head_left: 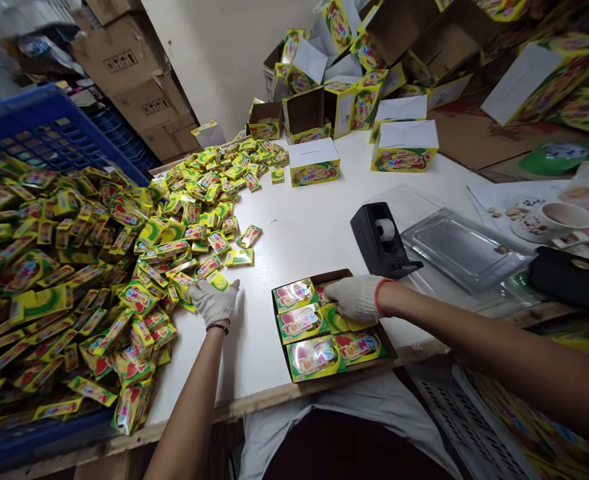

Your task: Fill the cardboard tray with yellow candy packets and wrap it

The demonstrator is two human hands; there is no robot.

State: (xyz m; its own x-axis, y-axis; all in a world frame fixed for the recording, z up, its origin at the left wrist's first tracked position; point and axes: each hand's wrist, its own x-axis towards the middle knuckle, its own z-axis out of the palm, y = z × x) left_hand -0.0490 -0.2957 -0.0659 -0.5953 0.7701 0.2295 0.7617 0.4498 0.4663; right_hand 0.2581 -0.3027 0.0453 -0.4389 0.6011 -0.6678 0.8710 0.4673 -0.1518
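Observation:
My left hand [214,301], in a white knit glove, reaches to the near edge of a heap of small yellow-green candy boxes [209,180]. Its thumb and fingers are spread around a candy box [219,281], touching it. In front of me lies an open display carton [294,381] holding several candy boxes in two columns, some with "Twins" lettering facing up. My right hand [357,298], gloved with an orange cuff, is inside the carton's far right part. Its fingers are closed over a candy box [343,321] there; the fingertips are partly hidden.
A blue crate [64,127] full of candy boxes stands left. A black tape dispenser [381,240], clear plastic tray [467,247], cup [549,220] and black pouch [567,277] lie right. Closed cartons [314,163] and piled open cartons [304,113] occupy the back.

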